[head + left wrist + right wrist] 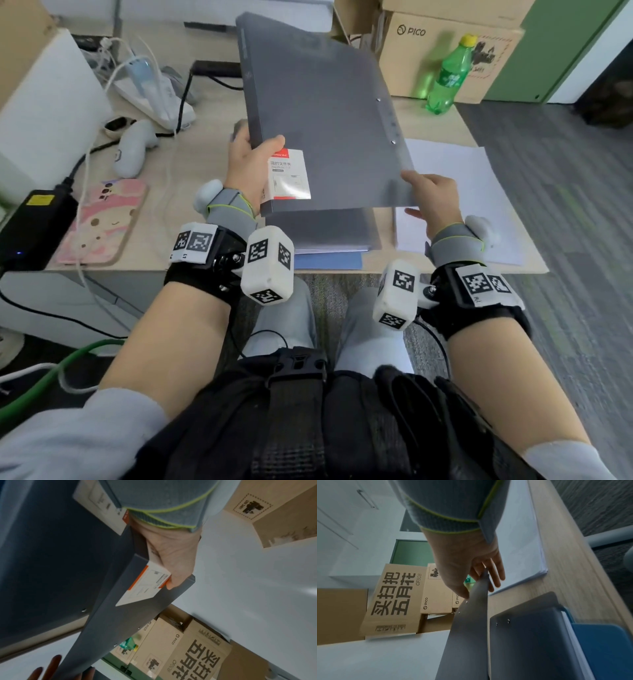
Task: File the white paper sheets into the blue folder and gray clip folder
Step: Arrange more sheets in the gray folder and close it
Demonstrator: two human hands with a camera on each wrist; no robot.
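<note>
Head view: the gray clip folder [322, 113] is held raised at frame centre, above the blue folder [329, 261] and left of the white paper sheets [472, 192]; it is judged light, fairly stiff and smooth, best taken by its edges; its spine is clamped by the left hand [250, 168], thumb on top; its lower right corner is pinched by the right hand [432, 198], both wrists angled inward.
</note>
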